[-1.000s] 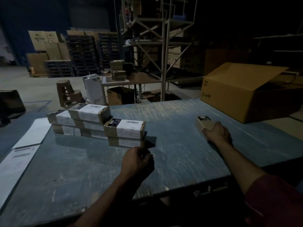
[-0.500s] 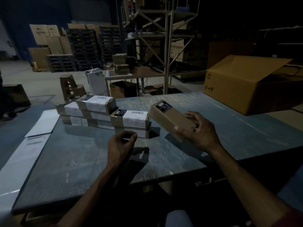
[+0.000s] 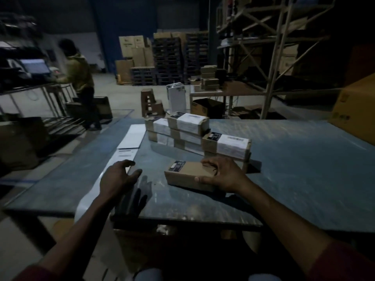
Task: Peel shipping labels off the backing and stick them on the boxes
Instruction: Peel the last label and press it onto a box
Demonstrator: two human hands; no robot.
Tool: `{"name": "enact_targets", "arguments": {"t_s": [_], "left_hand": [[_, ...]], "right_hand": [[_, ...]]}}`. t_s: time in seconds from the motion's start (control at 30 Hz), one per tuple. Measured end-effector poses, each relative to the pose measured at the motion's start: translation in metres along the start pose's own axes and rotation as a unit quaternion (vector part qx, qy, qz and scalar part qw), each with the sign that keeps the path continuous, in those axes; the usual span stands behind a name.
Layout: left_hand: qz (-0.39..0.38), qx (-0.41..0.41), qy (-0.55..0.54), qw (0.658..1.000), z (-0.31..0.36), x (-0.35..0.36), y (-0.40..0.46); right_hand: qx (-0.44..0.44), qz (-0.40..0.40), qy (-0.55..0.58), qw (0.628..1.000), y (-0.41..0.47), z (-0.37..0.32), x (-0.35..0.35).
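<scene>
A small brown unlabelled box (image 3: 187,173) lies flat on the grey table (image 3: 304,159), with a dark sticker at its left end. My right hand (image 3: 222,175) grips its right end, thumb on the near side. My left hand (image 3: 118,176) hovers open to the left, fingers spread, over a long white strip of label backing (image 3: 121,157) that runs along the table's left part. Behind the box stands a stack of several brown boxes with white shipping labels (image 3: 226,144) stuck on them.
A large open carton (image 3: 353,110) sits at the table's right edge. A second white sheet (image 3: 134,136) lies farther back on the left. A person (image 3: 80,78) stands at a bench at the far left. Metal racking (image 3: 269,57), pallets and stacked cartons fill the background.
My right hand brought the brown box from mid-air down onto the table in front of me. My left hand opened and moved left over the label strip. The view swung left.
</scene>
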State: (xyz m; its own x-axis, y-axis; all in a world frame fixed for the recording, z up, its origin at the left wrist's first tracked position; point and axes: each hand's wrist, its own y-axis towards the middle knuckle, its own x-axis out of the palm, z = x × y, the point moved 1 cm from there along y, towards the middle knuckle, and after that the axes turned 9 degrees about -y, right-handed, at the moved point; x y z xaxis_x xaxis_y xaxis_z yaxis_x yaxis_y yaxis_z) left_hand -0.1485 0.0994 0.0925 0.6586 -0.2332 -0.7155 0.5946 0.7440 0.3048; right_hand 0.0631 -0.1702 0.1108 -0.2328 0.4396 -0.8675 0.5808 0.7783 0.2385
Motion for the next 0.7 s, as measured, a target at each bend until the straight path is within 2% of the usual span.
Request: {"name": "enact_targets", "arguments": {"t_s": [0.1,0.2,0.27,0.37,0.47,0.57,0.63,0.7], "left_hand": [[-0.056,0.012,0.067,0.996,-0.028,0.0,0.013],[-0.119,-0.016,0.123,0.985,-0.043,0.0,0.011],[-0.122,-0.002,0.152,0.981,-0.051,0.0,0.006],[-0.073,0.038,0.183,0.98,-0.052,-0.007,-0.003],[-0.023,0.038,0.043,0.998,-0.062,-0.02,-0.006],[0.003,0.017,-0.059,0.998,-0.084,-0.031,0.003],[-0.021,0.011,-0.084,0.996,-0.1,-0.038,0.012],[-0.08,0.006,-0.115,0.99,-0.111,-0.043,0.02]], "right_hand": [[0.015,-0.029,-0.007,0.999,0.015,-0.004,0.006],[0.016,-0.073,-0.068,0.995,0.023,-0.01,0.003],[0.012,-0.081,-0.113,0.99,0.027,-0.018,0.001],[-0.037,-0.053,-0.173,0.983,0.036,-0.04,-0.003],[-0.11,-0.032,-0.168,0.979,0.054,-0.077,0.006],[-0.171,-0.05,-0.147,0.973,0.074,-0.119,0.03],[-0.2,-0.072,-0.132,0.968,0.089,-0.143,0.051],[-0.208,-0.084,-0.123,0.967,0.106,-0.161,0.074]]}}
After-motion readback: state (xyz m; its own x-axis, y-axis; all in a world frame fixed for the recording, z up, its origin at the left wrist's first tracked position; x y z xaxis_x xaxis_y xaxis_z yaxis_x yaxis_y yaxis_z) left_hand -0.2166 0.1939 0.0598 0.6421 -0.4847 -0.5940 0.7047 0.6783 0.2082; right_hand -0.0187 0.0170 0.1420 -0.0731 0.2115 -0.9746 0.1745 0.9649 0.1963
